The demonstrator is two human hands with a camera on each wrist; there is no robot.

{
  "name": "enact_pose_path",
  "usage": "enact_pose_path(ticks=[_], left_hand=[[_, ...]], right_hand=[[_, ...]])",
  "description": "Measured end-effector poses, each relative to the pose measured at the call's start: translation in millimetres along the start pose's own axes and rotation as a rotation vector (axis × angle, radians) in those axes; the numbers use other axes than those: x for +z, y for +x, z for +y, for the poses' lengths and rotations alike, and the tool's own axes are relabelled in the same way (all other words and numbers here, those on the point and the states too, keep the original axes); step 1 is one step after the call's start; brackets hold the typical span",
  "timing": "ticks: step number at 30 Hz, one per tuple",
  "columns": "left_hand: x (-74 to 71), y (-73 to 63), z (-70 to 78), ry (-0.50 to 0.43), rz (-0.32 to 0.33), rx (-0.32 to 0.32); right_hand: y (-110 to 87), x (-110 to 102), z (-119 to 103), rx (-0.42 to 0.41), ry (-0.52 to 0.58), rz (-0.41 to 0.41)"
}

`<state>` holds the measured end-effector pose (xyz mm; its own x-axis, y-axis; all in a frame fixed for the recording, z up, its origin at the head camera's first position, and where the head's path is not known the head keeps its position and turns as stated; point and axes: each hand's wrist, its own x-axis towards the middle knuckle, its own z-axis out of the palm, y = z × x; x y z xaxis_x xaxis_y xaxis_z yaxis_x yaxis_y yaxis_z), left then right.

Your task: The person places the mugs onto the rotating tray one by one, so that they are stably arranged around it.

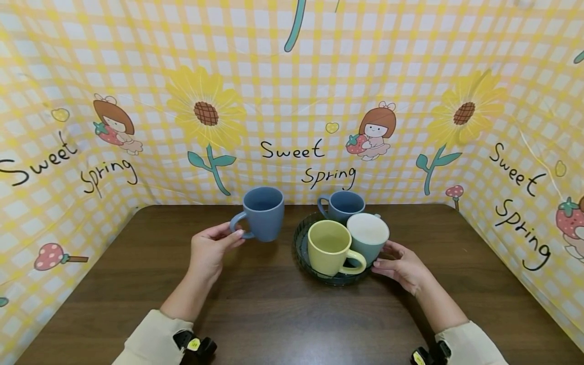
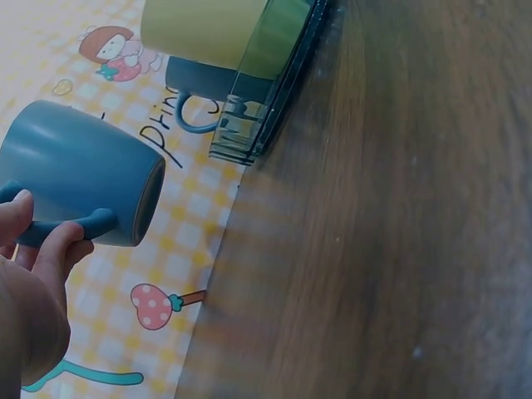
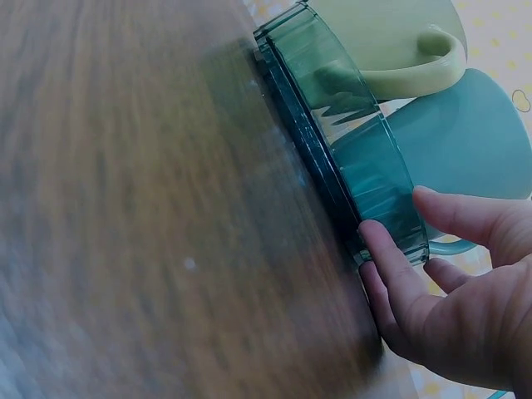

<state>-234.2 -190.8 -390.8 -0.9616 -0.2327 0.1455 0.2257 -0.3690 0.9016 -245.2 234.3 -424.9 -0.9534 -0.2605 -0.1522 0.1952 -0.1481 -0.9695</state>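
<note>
Between its thumb and fingers, my left hand (image 1: 207, 248) grips the handle of a blue mug (image 1: 264, 215), upright and left of a round, dark green see-through tray (image 1: 301, 253). The left wrist view shows this mug (image 2: 79, 170) from the side. On the tray stand a yellow-green mug (image 1: 329, 248) in front and a pale teal mug (image 1: 367, 241) with a white inside at the right. A second blue mug (image 1: 347, 205) is at the tray's back, its base hidden. My right hand (image 1: 403, 266) holds the tray's right side, thumb at the rim and fingers lower on the wall (image 3: 391, 166).
The dark brown wooden table (image 1: 283, 324) reaches back to a yellow checked cloth (image 1: 292, 101) with printed flowers and lettering, which also hangs along both sides. A dark device (image 1: 196, 345) is strapped on the left sleeve, and another (image 1: 431, 354) on the right.
</note>
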Motion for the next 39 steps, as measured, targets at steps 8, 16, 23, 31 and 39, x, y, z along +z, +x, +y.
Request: enact_pose_path(ticks=[8,16,23,31,39], left_hand=[[8.6,1.4,-4.0,0.026,-0.012,-0.007],[18.0,2.2,-10.7,0.022,-0.014,-0.017],[24.2,3.4,-16.3,0.036,-0.036,-0.026],[36.8,3.9,-16.7,0.073,-0.036,-0.034],[51.8,4.8,-21.4,0.123,-0.053,-0.029]], right_hand=[[-0.6,0.1,0.0,-0.002,-0.001,0.002],[-2.5,1.4,0.1,0.012,0.016,0.014],[-1.2,1.5,0.2,0.008,0.007,0.010],[0.1,2.0,-0.2,0.020,0.013,0.021],[-1.5,3.3,-2.0,0.029,0.035,0.043]])
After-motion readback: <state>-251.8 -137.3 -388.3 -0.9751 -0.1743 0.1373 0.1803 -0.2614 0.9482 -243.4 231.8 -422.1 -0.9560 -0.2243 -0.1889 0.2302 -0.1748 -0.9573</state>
